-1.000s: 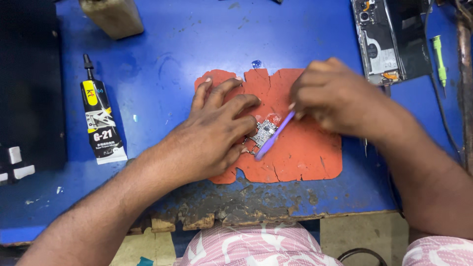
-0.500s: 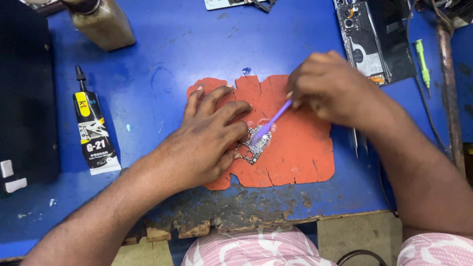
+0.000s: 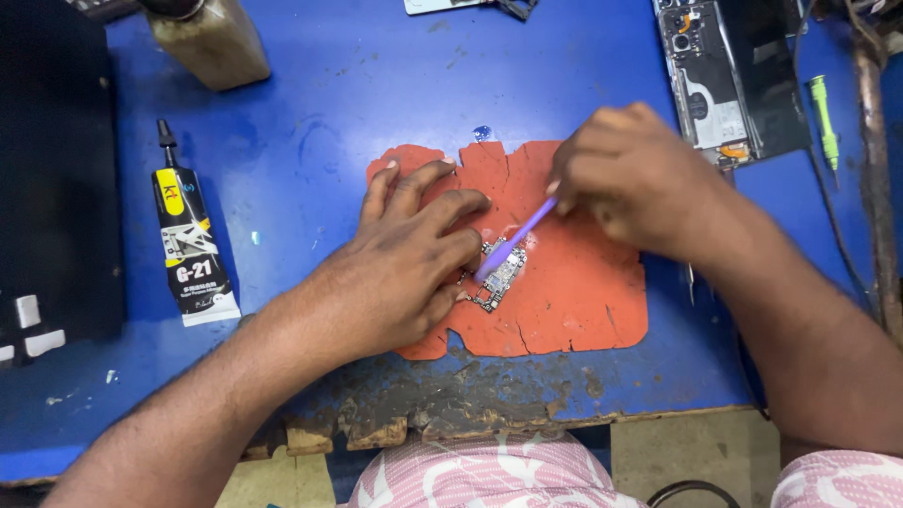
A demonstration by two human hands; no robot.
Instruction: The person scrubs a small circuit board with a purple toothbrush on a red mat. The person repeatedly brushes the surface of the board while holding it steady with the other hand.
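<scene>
I was at a phone repair workbench: opened phone [image 3: 729, 80] at two o'clock, glue tube [image 3: 191, 240] at nine, worn blue benchtop [image 3: 329, 103], cracked orange mat [image 3: 574, 282].

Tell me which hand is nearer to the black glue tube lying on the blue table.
Left. The left hand rests on the orange mat, pressing the small circuit board, just right of the glue tube. The right hand holds a purple tool farther right, beyond the board.
</scene>
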